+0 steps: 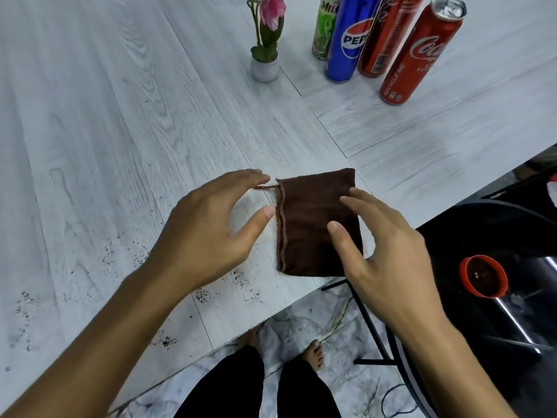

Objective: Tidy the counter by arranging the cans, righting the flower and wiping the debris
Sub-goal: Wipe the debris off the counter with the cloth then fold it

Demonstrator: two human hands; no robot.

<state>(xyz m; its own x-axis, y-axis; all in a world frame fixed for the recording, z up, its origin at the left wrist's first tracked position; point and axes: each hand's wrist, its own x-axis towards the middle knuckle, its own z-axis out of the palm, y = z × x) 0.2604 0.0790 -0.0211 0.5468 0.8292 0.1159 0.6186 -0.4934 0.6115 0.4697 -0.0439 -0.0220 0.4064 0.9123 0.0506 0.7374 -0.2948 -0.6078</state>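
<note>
A folded brown cloth (310, 224) lies flat on the white wood-grain counter (120, 131) near its front edge. My left hand (208, 230) hovers just left of the cloth, fingers spread, holding nothing. My right hand (388, 251) is over the cloth's right side, fingers apart, empty. Dark crumbs of debris (208, 294) are scattered along the front edge and to the left. At the back stand several upright cans: a green Milo can (324, 28), a blue Pepsi can (349, 40), a red can (385, 34) and a red Coca-Cola can (422, 52). A pink flower (268, 34) stands upright in its small white pot.
The counter's front edge runs diagonally from lower left to right. Beyond it on the right are a black metal frame (379, 327), a dark shiny object and a red cup (483, 277). My legs and bare feet stand on a marble floor below.
</note>
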